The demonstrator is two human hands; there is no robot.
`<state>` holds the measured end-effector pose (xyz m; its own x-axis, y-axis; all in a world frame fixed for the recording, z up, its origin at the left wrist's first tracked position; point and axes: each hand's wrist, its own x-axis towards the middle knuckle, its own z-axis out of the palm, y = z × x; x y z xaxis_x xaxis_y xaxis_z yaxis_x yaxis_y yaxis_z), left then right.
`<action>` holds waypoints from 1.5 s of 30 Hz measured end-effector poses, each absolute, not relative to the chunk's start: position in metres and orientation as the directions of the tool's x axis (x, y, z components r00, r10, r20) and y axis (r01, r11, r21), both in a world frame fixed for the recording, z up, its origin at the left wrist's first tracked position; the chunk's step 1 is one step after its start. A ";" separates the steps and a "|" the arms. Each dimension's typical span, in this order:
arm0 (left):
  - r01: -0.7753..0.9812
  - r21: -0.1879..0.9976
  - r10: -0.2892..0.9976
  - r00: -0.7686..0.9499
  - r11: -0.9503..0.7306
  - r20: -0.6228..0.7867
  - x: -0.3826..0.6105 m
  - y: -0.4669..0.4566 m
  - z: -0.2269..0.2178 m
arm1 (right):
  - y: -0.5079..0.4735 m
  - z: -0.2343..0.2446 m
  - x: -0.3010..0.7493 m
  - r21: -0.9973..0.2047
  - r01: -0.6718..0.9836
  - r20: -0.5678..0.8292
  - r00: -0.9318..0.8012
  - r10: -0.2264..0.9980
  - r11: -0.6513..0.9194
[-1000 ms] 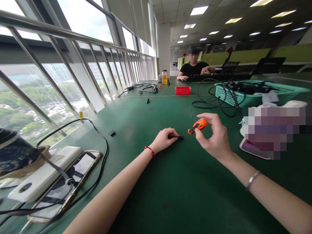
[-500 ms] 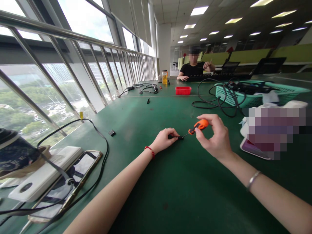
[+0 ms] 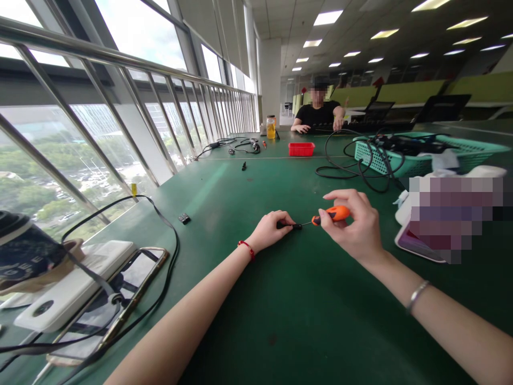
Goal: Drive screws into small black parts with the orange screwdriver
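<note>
My left hand (image 3: pixel 271 230) is closed around a small black part (image 3: pixel 296 226) just above the green table (image 3: pixel 248 299), its fingers covering most of it. In my right hand (image 3: pixel 355 224) is an orange and black screwdriver (image 3: pixel 336 213), pinched by the handle between thumb and fingers. Its thin shaft points left and the tip meets the right end of the black part; whether it sits in a slot or screw is too small to tell.
To the left lie a phone (image 3: pixel 136 272), a white power bank (image 3: pixel 80 283), a cup (image 3: pixel 28 251) and a looping black cable. A red tray (image 3: pixel 301 149) and a teal basket (image 3: pixel 420 167) with cables stand farther back. A person (image 3: pixel 318 115) sits at the far end.
The screwdriver has tipped from a steeper slant to nearly level, its handle now lower and farther right. My left hand stays put. The person opposite has lowered a hand.
</note>
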<state>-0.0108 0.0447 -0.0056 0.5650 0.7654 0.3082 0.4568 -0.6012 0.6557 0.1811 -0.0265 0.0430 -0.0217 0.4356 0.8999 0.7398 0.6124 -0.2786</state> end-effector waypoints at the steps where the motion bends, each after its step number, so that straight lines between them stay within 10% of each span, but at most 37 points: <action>1: 0.456 0.653 0.763 0.568 -0.605 0.310 -0.011 0.045 -0.006 | -0.027 0.044 0.181 -0.265 0.750 0.903 -0.027 0.428 0.606; 45: 0.454 0.665 0.769 0.565 -0.593 0.300 -0.010 0.044 -0.005 | -0.026 0.041 0.181 -0.276 0.726 0.899 -0.038 0.437 0.630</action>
